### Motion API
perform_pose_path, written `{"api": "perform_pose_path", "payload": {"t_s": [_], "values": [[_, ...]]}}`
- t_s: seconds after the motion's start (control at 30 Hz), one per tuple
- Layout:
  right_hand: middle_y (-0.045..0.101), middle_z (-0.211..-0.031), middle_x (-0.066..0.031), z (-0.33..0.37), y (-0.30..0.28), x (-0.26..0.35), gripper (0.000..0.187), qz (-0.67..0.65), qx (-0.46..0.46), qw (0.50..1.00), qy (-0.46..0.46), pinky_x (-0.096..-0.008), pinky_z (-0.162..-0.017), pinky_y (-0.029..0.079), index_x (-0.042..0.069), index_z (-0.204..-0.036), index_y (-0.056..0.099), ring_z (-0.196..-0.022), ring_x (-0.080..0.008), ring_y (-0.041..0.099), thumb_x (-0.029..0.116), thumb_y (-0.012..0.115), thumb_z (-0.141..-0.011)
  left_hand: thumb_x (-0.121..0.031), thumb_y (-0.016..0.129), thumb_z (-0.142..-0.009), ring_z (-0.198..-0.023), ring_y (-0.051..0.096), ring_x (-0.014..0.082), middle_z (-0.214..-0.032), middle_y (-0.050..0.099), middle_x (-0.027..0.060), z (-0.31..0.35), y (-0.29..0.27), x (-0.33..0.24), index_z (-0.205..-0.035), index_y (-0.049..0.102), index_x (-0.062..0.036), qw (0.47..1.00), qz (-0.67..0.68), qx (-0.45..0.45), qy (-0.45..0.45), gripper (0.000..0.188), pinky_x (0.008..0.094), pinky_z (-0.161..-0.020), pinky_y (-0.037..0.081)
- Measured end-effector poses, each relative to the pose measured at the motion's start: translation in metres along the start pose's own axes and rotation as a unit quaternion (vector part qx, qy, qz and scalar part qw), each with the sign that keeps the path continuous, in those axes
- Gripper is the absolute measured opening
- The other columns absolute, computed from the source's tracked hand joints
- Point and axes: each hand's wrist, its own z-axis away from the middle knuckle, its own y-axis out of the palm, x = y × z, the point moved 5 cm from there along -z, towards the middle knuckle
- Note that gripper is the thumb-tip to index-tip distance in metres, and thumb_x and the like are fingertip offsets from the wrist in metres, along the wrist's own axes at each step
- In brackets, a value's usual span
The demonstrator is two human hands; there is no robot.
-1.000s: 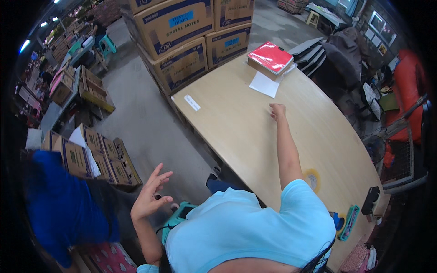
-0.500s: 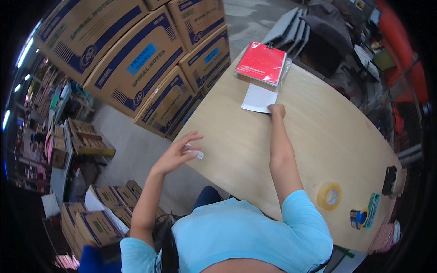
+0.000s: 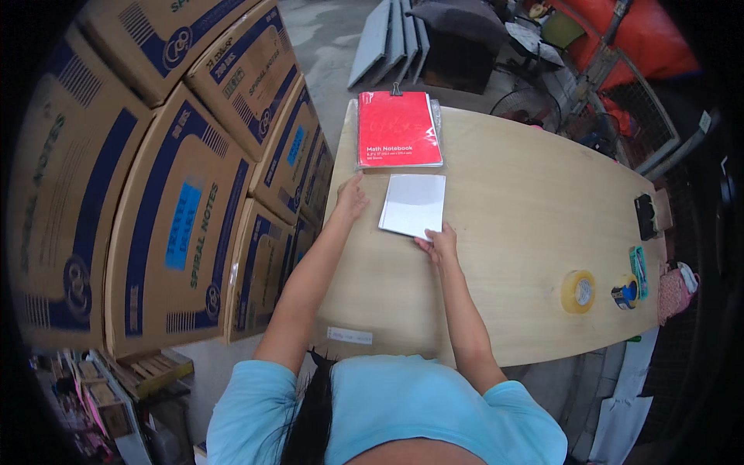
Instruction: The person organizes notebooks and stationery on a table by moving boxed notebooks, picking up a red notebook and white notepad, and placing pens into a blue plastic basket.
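**A:** ok so where's the white pad (image 3: pixel 415 203), and why hold it like that?

**B:** Near side of the red notebook (image 3: pixel 399 128), on or just above the table (image 3: pixel 504 209), can't tell which. Right hand (image 3: pixel 441 242) has its near right corner pinched, fingers narrowed on it. My guess: a corner grip leaves most of the page uncovered.

**A:** what's it look like?

**B:** Whitish, squarish, sitting a bit askew, with a dark strip along the near edge. Can't make out any writing.

**A:** other hand?

**B:** Left hand (image 3: pixel 353 199) looks empty, fingers loosely stretched by the notebook's near left corner. Touching? Can't tell. The black clip (image 3: pixel 397 90) on the far edge probably keeps that notebook together. Tape roll (image 3: pixel 578 292) sits off right, likely just parked out of the way, and cartons (image 3: pixel 178 225) are stacked on the left.
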Motion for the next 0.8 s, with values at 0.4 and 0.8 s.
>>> {"api": "perform_pose_path", "payload": {"t_s": [0.4,0.8], "values": [[0.062,-0.091,-0.0133,0.091,-0.086,0.058,0.032,0.045,-0.174,0.967,-0.182,-0.0242,-0.044,0.051,-0.002,-0.117,0.043,-0.056,-0.0171,0.061,-0.003,0.051,-0.086,-0.028,0.078,-0.07,-0.071,0.059,0.0137,-0.081,0.064,0.0077,-0.062,0.044,-0.073,-0.096,0.058,0.0016,0.849,-0.411,-0.06,0.328,0.044,0.0273,-0.063,0.047],[0.061,-0.087,-0.0107,0.048,-0.054,0.085,0.03,-0.076,-0.2,0.933,-0.29,-0.0229,-0.047,0.052,0.001,-0.117,0.042,-0.054,-0.0172,0.061,0.001,0.054,-0.088,-0.031,0.072,-0.075,-0.127,0.037,0.0385,-0.138,0.034,0.0257,0.035,0.147,-0.067,-0.135,0.035,-0.0034,0.493,-0.704,0.108,0.5,0.076,0.0449,-0.106,0.031]]}}
